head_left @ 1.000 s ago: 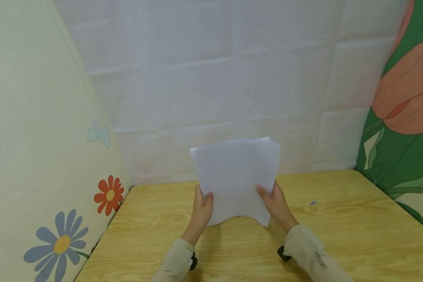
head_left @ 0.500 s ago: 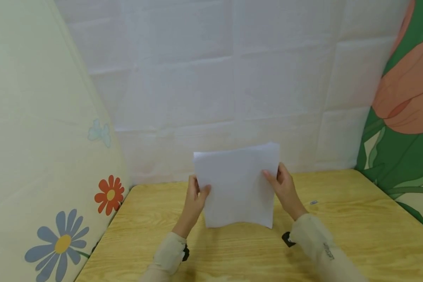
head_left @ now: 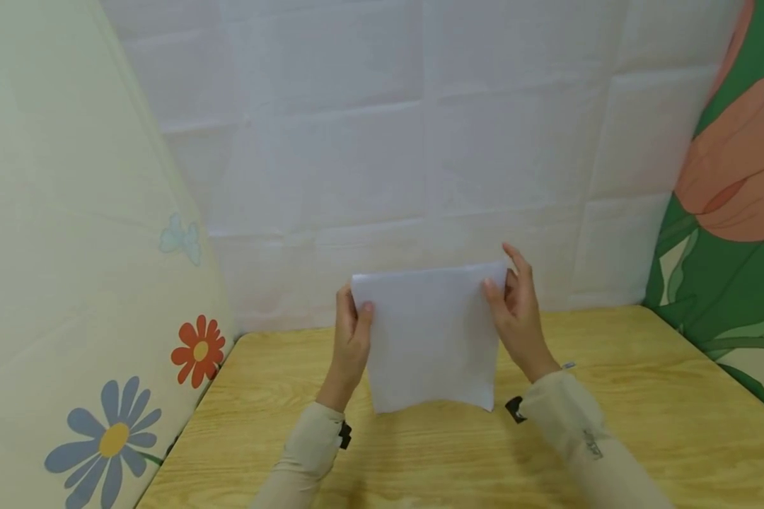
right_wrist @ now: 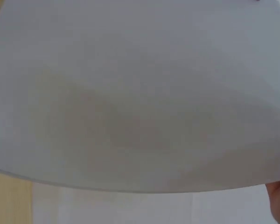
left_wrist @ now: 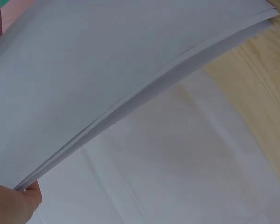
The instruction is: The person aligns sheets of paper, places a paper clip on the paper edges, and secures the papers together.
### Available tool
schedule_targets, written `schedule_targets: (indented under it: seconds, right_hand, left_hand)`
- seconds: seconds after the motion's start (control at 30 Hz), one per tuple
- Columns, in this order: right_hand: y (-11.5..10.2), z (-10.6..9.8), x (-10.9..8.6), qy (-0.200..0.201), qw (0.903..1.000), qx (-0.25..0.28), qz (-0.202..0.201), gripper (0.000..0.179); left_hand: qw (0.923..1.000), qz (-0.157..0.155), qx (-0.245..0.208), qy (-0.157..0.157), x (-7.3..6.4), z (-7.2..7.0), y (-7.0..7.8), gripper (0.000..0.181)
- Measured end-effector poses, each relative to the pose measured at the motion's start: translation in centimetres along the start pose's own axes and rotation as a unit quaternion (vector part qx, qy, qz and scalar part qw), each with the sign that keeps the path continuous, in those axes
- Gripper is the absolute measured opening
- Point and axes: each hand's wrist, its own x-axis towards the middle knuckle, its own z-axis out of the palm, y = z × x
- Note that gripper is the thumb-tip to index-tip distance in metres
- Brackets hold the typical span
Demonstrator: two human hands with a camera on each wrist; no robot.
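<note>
A stack of white paper sheets [head_left: 429, 339] stands upright over the table, its lower edge bowed and close to the wood. My left hand [head_left: 351, 339] pinches the stack's left edge near the top, thumb on the near face and fingers behind. On the opposite edge, my right hand [head_left: 518, 311] holds the upper right corner with its thumb in front, while the index finger sticks up past the top. Seen from the left wrist, the sheets [left_wrist: 107, 70] fan slightly apart along one side. In the right wrist view the paper [right_wrist: 140, 93] curves and fills most of the picture.
The wood-grain table [head_left: 261, 424] extends to both sides of the hands. A small label-like scrap [head_left: 569, 365] lies beside the right wrist. Behind hangs a creased white cloth [head_left: 356, 162], with a flower-printed cloth [head_left: 102, 283] at left and another printed panel [head_left: 732, 283] at right.
Both hands have slid up along the paper's side edges toward its top corners. The top edges of the sheets look more even, and the right index finger has lifted off.
</note>
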Motion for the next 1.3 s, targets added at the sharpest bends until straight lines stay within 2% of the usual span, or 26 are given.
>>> schedule_targets:
  seconds: [0.1, 0.2, 0.4, 0.57, 0.67, 0.73, 0.83, 0.97, 1.03, 1.13, 1.3]
  right_hand:
    - [-1.5, 0.0, 0.4, -0.001, 0.9991, -0.008, -0.041, 0.047]
    - [-1.7, 0.0, 0.5, -0.001, 0.9977, -0.005, -0.068, 0.036]
    - [-1.3, 0.2, 0.5, 0.014, 0.9955, 0.004, -0.094, 0.025]
    - [0.3, -0.3, 0.3, 0.013, 0.998, 0.003, -0.061, 0.038]
    - [1.2, -0.9, 0.3, -0.003, 0.9998, 0.017, -0.006, 0.05]
    - [1.7, -1.4, 0.2, -0.024, 0.9982, 0.036, 0.04, 0.048]
    - [2.7, -2.0, -0.2, -0.068, 0.9907, 0.051, 0.106, 0.044]
    - [4.5, -2.4, -1.3, -0.123, 0.9779, 0.041, 0.164, 0.048]
    - [5.4, -2.4, -1.9, -0.144, 0.9724, 0.041, 0.179, 0.049]
    - [6.4, -2.3, -2.7, -0.163, 0.9672, 0.052, 0.187, 0.048]
    - [7.2, -1.9, -4.0, -0.169, 0.9679, 0.065, 0.175, 0.045]
  left_hand:
    - [0.9984, 0.054, 0.008, -0.009, 0.6, -0.2, 0.6, 0.052]
    - [0.9954, 0.092, 0.026, -0.007, 1.1, -0.2, 1.2, 0.052]
    - [0.9939, 0.098, 0.05, 0.01, 1.2, -0.1, 1.5, 0.035]
    - [0.9937, 0.094, 0.06, 0.012, 1.1, -0.1, 1.2, 0.036]
    - [0.9962, 0.074, 0.046, 0.006, 1.0, -0.3, 1.1, 0.041]
    - [0.9987, 0.048, 0.016, -0.002, 0.8, -0.4, 0.9, 0.041]
    - [0.9996, -0.005, -0.026, -0.015, 0.4, -0.7, 0.3, 0.033]
    - [0.9957, -0.072, -0.047, -0.034, -0.6, -0.9, -1.0, 0.032]
    - [0.9937, -0.092, -0.045, -0.044, -1.2, -1.0, -1.7, 0.037]
    - [0.992, -0.105, -0.04, -0.059, -1.9, -1.0, -2.6, 0.044]
    - [0.9921, -0.106, -0.016, -0.065, -2.9, -0.9, -3.2, 0.039]
